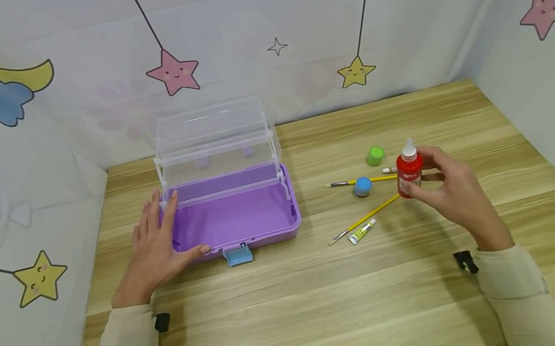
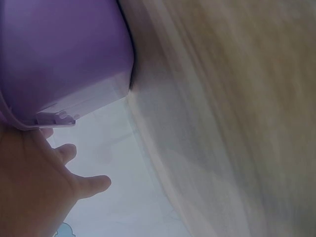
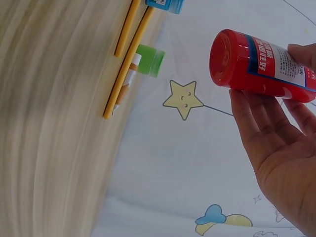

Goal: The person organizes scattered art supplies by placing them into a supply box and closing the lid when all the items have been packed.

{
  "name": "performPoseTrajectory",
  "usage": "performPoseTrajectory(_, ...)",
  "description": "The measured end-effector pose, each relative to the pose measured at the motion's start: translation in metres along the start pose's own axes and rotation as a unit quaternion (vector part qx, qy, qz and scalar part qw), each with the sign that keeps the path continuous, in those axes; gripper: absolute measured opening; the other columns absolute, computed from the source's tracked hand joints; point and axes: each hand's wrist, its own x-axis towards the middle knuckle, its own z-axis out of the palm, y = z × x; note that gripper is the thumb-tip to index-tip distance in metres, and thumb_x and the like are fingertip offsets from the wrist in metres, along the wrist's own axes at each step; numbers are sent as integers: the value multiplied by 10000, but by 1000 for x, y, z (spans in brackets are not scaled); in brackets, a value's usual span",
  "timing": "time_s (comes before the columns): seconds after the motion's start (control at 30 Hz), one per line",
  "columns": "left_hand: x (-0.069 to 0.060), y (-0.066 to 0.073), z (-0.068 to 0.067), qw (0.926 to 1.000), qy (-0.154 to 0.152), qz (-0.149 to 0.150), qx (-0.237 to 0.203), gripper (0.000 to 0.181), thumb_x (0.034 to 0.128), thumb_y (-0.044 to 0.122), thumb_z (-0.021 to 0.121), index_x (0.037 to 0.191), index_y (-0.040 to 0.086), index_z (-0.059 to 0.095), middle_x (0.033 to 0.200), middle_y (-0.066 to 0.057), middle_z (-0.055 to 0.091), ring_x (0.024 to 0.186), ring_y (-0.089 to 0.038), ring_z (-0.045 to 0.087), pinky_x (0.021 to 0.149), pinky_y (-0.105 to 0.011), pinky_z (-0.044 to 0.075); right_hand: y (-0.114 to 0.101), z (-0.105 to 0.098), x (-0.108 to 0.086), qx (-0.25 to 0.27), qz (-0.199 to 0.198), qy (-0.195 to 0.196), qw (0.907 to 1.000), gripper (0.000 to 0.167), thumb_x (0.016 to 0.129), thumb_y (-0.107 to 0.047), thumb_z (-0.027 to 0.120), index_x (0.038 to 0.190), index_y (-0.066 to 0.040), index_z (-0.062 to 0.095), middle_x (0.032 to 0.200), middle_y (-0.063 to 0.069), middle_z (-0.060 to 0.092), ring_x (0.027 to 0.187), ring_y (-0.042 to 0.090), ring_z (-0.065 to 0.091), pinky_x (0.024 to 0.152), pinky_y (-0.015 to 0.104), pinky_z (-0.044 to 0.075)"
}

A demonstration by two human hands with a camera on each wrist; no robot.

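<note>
One red bottle [image 3: 242,66], bold white Chinese characters [image 3: 266,57] | right fingers [image 3: 243,112] clamped on it | left fingers [image 1: 169,211] apart on purple box [image 1: 271,237]

Left grip [image 1: 154,248] spreads wide; right grip [image 1: 454,187] apparently curls.

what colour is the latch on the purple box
The latch is blue; the head view shows it best.

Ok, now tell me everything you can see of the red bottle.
The red bottle looks like glossy plastic, with a round base, blue-edged printed label and pale pointed tip. The right grip holds it roughly upright, clear of the wooden table and right of the purple box, thumb and fingers against its sides.
</note>
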Motion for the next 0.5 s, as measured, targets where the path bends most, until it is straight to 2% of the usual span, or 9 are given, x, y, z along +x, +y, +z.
performPoseTrajectory(0.5,0,0,0,10000,-35,-4,-5,1235,768,670,761,1648,290,-19,1703,-119,-129,1541,-476,-35,1085,-826,117,-7,0,14,-218,-303,39,9993,645,779,9,849,1370,-83,610,1157,80,716,987,-58,584,803,64,506)
